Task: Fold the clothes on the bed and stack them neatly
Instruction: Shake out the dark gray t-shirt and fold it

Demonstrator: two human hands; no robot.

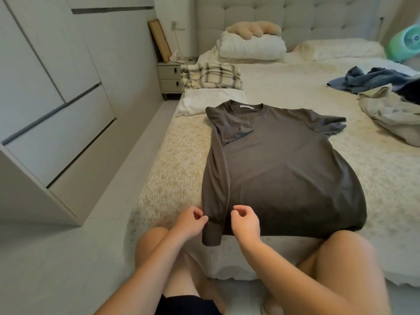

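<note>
Grey-brown long-sleeved shirt (279, 169), flat on bed (172, 160), left sleeve folded inward

- A dark grey-brown long-sleeved shirt (284, 169) lay flat at the near edge of the bed (172, 164), collar toward the headboard, hem hanging slightly over the edge. One sleeve was folded down along its left side.
- A folded plaid garment (211, 76) and a folded white one (211, 101) lay by the left edge.
- Crumpled blue clothes (368, 79) and beige clothes (395, 114) lay by the right edge.
</note>
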